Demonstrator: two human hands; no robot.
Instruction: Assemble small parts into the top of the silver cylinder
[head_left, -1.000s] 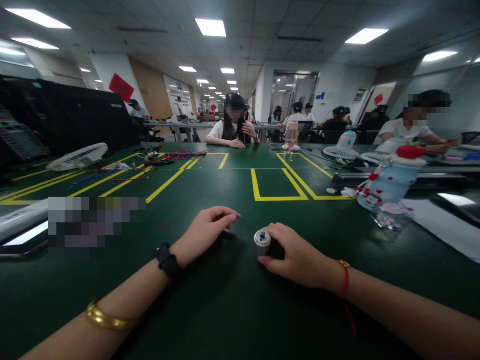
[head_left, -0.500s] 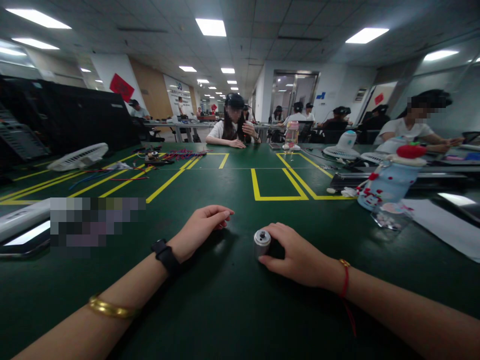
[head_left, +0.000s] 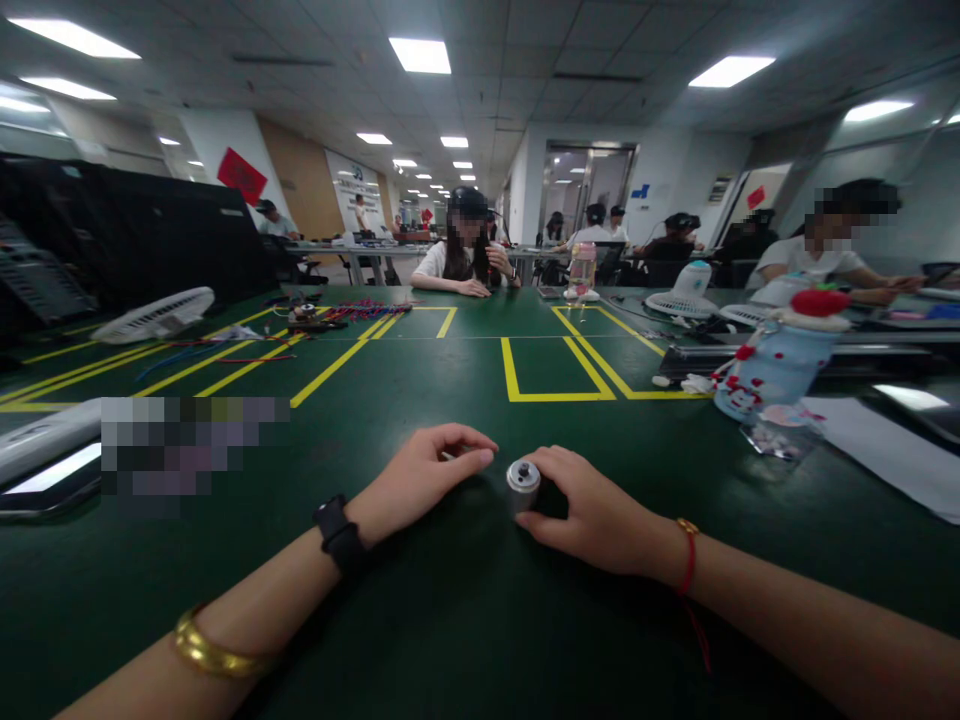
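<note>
A small silver metal cylinder (head_left: 523, 487) with a dark knob on its top stands upright on the green table (head_left: 450, 610). My right hand (head_left: 592, 510) grips it from the right, thumb at the near side and fingers at the far side. Just left of the cylinder is my left hand (head_left: 427, 470), its thumb and fingers apart at the tips, holding nothing and not touching the cylinder. A black watch is on the left wrist and a red cord on the right one.
A blue bottle (head_left: 784, 360) with a red lid stands at the right near white paper (head_left: 885, 450). Wires (head_left: 375, 312) and a white fan (head_left: 157, 315) lie at the back left. Across the table sits a person (head_left: 465, 250). Yellow tape marks the tabletop.
My left hand has moved right, closer to the cylinder, and its thumb and fingers have spread. My right hand and the cylinder have hardly moved.
</note>
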